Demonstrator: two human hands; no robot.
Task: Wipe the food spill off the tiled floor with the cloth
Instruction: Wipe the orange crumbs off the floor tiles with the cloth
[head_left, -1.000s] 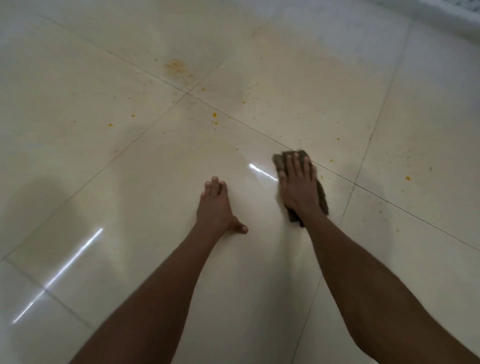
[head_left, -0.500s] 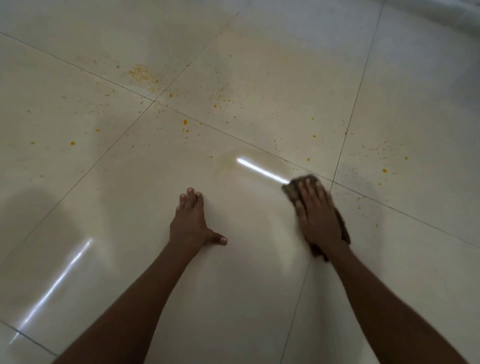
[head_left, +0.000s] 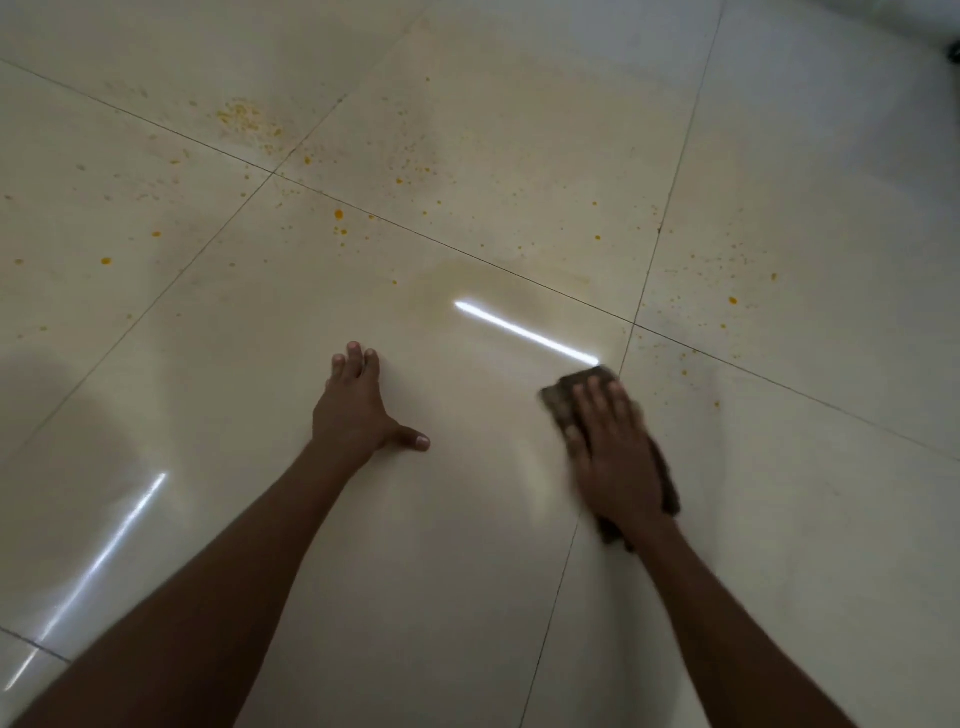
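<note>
My right hand (head_left: 615, 452) presses flat on a dark brown cloth (head_left: 563, 397), which lies on the glossy cream tiled floor (head_left: 467, 545) beside a grout line. Most of the cloth is hidden under the palm. My left hand (head_left: 358, 410) rests flat on the same tile to the left, fingers together, thumb out, holding nothing. Orange food specks (head_left: 338, 214) are scattered over the far tiles, with a denser crumb patch (head_left: 241, 117) at the far left and more specks (head_left: 732, 300) at the right. A faint yellowish smear (head_left: 447, 283) lies just beyond the hands.
Grout lines (head_left: 649, 260) cross the floor in a grid. Bright light reflections (head_left: 524, 335) streak the wet-looking tile. A dark shadow (head_left: 57, 415) falls at the left. A small dark object (head_left: 955, 52) shows at the far right edge.
My right hand has slid the cloth nearer to me and to the right, along the grout line. The view has tilted, so the spill area sits lower in the frame. My left hand stays planted.
</note>
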